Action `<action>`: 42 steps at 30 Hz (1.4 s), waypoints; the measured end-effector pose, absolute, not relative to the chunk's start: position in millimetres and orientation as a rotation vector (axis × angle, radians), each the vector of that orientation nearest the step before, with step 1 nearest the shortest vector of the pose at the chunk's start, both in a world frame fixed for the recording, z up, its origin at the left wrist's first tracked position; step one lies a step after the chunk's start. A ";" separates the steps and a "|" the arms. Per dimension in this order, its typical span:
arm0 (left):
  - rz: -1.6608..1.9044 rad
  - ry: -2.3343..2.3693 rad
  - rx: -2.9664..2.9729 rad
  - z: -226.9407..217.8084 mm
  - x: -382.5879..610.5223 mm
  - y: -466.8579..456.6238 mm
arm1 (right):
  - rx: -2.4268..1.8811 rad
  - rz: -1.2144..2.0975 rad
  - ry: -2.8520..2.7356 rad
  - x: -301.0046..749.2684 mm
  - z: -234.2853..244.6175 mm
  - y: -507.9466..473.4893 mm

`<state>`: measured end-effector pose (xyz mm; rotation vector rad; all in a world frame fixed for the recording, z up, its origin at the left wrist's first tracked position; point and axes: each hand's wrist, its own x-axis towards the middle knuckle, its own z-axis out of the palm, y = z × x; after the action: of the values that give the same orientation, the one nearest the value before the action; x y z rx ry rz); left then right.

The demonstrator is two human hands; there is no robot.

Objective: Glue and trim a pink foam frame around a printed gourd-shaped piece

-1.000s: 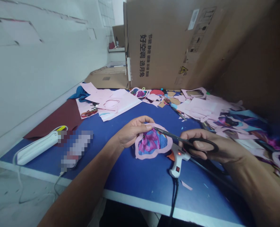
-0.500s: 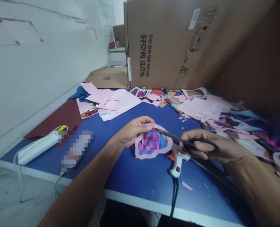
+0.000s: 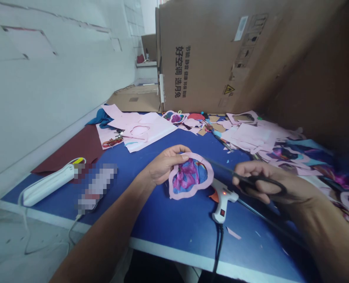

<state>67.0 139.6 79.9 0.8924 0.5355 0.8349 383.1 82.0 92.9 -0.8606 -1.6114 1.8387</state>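
Pink-edged heart cutout (image 3: 189, 177), light and floppy, best held by its rim: there's the left hand (image 3: 167, 165) pinching it, the right hand (image 3: 264, 184) gripping black-handled scissors (image 3: 224, 169) just beside it!

The person's left forearm (image 3: 103, 232) rises from the lower edge toward centre, and the left hand (image 3: 165, 165) is closed in a pinch, its thumb (image 3: 184, 157) on top. The right forearm (image 3: 330, 232) enters from the lower right. The right hand (image 3: 262, 182) is flexed, fingers curled. The hands are apart.
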 end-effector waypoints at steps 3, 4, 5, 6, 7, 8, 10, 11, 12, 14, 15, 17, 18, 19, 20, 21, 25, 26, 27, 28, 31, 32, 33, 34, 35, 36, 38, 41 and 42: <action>0.862 0.601 0.878 80.8 66.9 141.3 | -1.222 1.410 -1.575 390.0 85.9 90.6; 0.865 0.618 0.876 80.9 67.0 141.7 | -1.386 1.216 -1.612 391.4 81.3 94.9; 0.867 0.629 0.873 80.9 67.1 141.9 | -1.542 1.006 -1.664 392.5 75.9 99.4; 0.868 0.635 0.870 80.8 67.3 142.1 | -1.693 0.771 -1.724 393.6 70.2 103.8; 0.868 0.639 0.869 80.6 67.5 142.2 | -1.824 0.571 -1.804 394.8 64.5 108.0; 0.869 0.640 0.870 80.4 67.8 142.2 | -1.920 0.444 -1.884 396.3 59.3 111.7; 0.878 0.638 0.879 80.2 68.4 142.1 | -2.016 0.328 -2.034 400.0 51.6 117.4; 0.884 0.637 0.884 80.3 68.8 141.9 | -2.029 0.320 -2.090 401.9 49.4 119.1; 0.890 0.636 0.888 80.6 69.3 141.7 | -2.032 0.323 -2.126 403.3 48.5 120.0; 0.903 0.639 0.891 81.4 70.4 141.0 | -2.033 0.318 -2.112 403.0 50.3 119.2; 0.909 0.643 0.891 81.8 71.0 140.5 | -2.023 0.310 -2.062 400.4 53.2 117.4; 0.929 0.652 0.894 82.5 72.7 139.4 | -1.938 0.359 -1.901 388.9 62.3 111.1; 0.938 0.656 0.896 82.6 73.6 138.7 | -1.858 0.425 -1.791 380.3 68.1 107.1; 0.947 0.660 0.898 82.6 74.6 137.9 | -1.748 0.601 -1.690 370.3 74.1 102.8; 0.955 0.662 0.901 82.5 75.6 137.2 | -1.602 0.790 -1.600 359.6 79.9 98.6; 0.959 0.662 0.906 82.2 76.5 136.4 | -1.480 0.926 -1.530 348.9 85.1 94.9; 0.941 0.647 0.938 80.9 79.4 134.0 | -1.306 1.102 -1.513 319.1 96.1 86.5; 0.932 0.644 0.951 80.6 79.8 133.6 | -1.299 1.107 -1.523 315.9 96.9 85.7; 0.921 0.644 0.965 80.4 80.2 133.2 | -1.298 1.108 -1.530 314.0 97.6 85.3; 0.909 0.646 0.980 80.2 80.4 132.9 | -1.300 1.105 -1.534 313.0 98.4 85.0; 0.850 0.655 1.024 79.7 80.8 131.8 | -1.318 1.092 -1.566 311.8 102.0 84.4; 0.828 0.655 1.036 79.4 80.7 131.5 | -1.322 1.087 -1.583 311.3 103.3 84.3; 0.808 0.654 1.046 79.0 80.6 131.1 | -1.323 1.085 -1.598 310.5 104.3 84.3; 0.792 0.653 1.056 78.5 80.5 130.8 | -1.323 1.088 -1.611 309.7 104.8 84.3; 0.780 0.651 1.065 77.8 80.4 130.5 | -1.322 1.101 -1.619 308.9 104.8 84.3; 0.772 0.649 1.072 77.0 80.4 130.3 | -1.324 1.124 -1.622 308.2 104.3 84.3; 0.755 0.648 1.085 75.6 80.4 130.0 | -1.334 1.186 -1.627 307.8 102.4 84.4; 0.738 0.642 1.083 75.0 80.4 130.7 | -1.332 1.227 -1.643 311.1 100.8 84.9; 0.746 0.642 1.072 75.5 80.2 131.5 | -1.318 1.210 -1.645 313.4 101.0 85.4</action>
<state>80.2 131.5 75.5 1.0719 0.6418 0.7462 313.4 85.4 101.0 -1.3181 -1.6454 1.2104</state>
